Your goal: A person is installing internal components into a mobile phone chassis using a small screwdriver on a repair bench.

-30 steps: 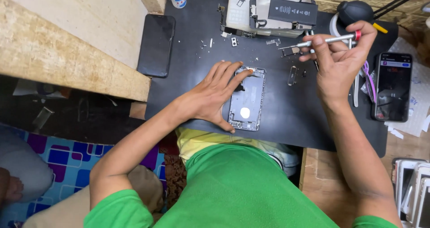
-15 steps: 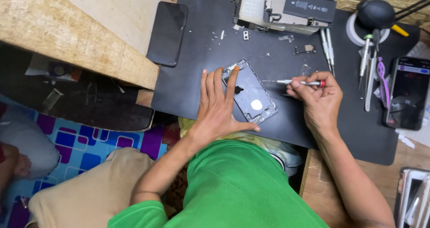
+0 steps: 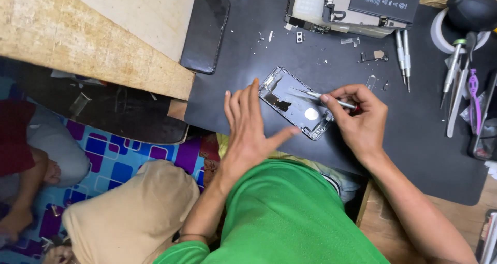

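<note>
Since half a second earlier the right hand [image 3: 362, 121] had brought the screwdriver [image 3: 326, 98] from just beside the phone shell [image 3: 297, 101] to over it, so the tip now sat above the shell's open inside, near its upper middle. The left hand [image 3: 251, 132] had slid off the shell toward the desk's near edge; it lay flat on the black mat [image 3: 414, 139] just left of the shell, fingers spread and holding nothing, thumb reaching toward the shell's near corner. A second earlier the right hand had been up by the tools at the desk's far right. Judging from that, the tool fetch was over and work inside the shell had begun, with the left hand steadying rather than gripping.

The right hand's grip was closed on the screwdriver, thumb and forefinger pinching the shaft. The shell lay tilted near the middle of the desk, close to its near edge.

Whether the tip touched a screw could not be made out; it was too fine. The screwdriver's handle was mostly hidden inside the fist. A dark phone [image 3: 205, 33] lay at the mat's far left corner. The stripped assembly [image 3: 357, 7] at the far edge and the tools [image 3: 455, 77] at the right were cut off by the frame.
</note>
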